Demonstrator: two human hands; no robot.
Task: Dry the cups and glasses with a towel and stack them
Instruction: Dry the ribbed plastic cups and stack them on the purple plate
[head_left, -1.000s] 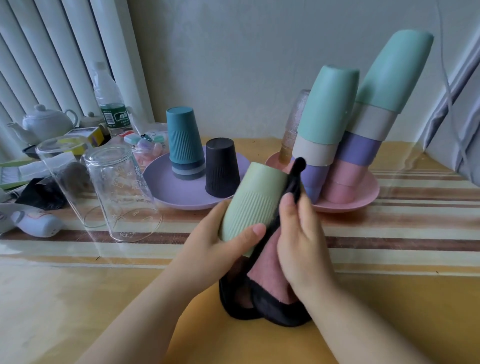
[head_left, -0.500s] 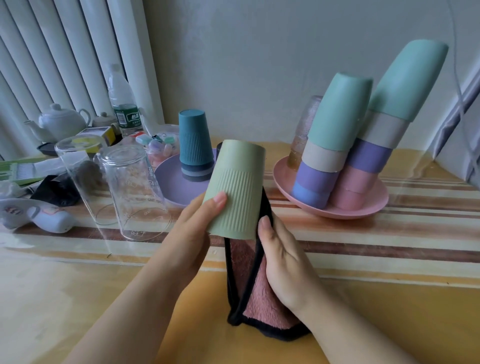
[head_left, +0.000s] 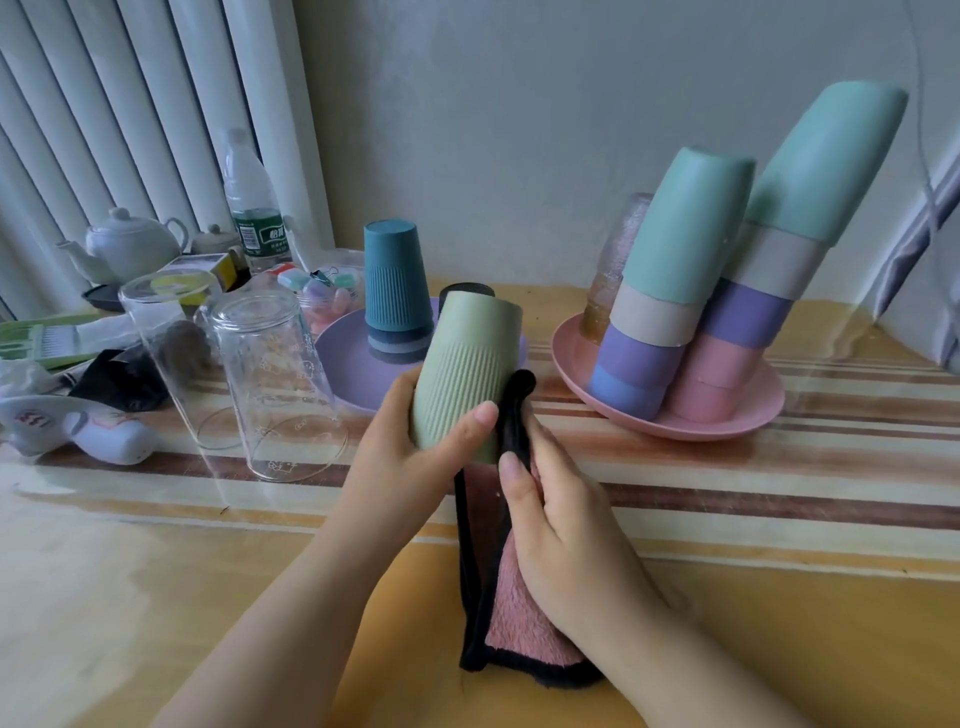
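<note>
Right hand (head_left: 563, 525) grips the pink towel (head_left: 519, 618) nearest the body, pressing its black edge to the green cup (head_left: 467, 374), which the left hand (head_left: 410, 462) holds bottom-up, tilted slightly right. Beyond, the teal stack (head_left: 395, 291) on the purple plate (head_left: 337, 353) lies closest to the left hand.

1. Ribbed cup (head_left: 467, 374): held above the table (head_left: 779, 597), in front of the left plate (head_left: 337, 358).
2. Towel (head_left: 519, 613): right of the ribbed cup, touching it.
3. Two inverted glasses (head_left: 270, 384): left of the ribbed cup.
4. Right plate (head_left: 727, 421) bearing two cup stacks (head_left: 727, 291): right of the ribbed cup.
5. Teapot (head_left: 127, 249) and water bottle (head_left: 254, 208): behind the glasses.
</note>
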